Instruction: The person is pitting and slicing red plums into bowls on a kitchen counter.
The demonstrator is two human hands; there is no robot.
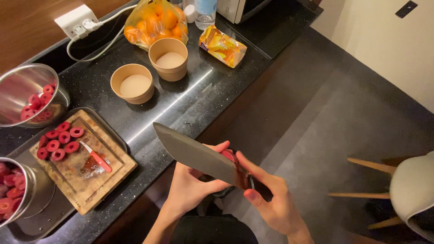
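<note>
Up at the back of the black worktop [190, 104] lie a crinkled yellow-and-orange snack packet [223, 45], a clear bag of oranges [156, 20] and 2 tan paper bowls [149, 72], just beside each other. Nearer, off the worktop's edge, the right hand [266, 194] is closed around the dark handle of a broad knife [194, 156], blade slanting up-left. The left hand [194, 180] curls around a red fruit piece [228, 156], pressed against the blade's far side. A small red paring knife [96, 158] rests on the wooden cutting board [83, 176].

My count on the bench [190, 104]

Two paper cups [134, 82], two steel bowls [27, 92], two knives [194, 158], one cutting board [83, 169], one bag of oranges [156, 20].
</note>
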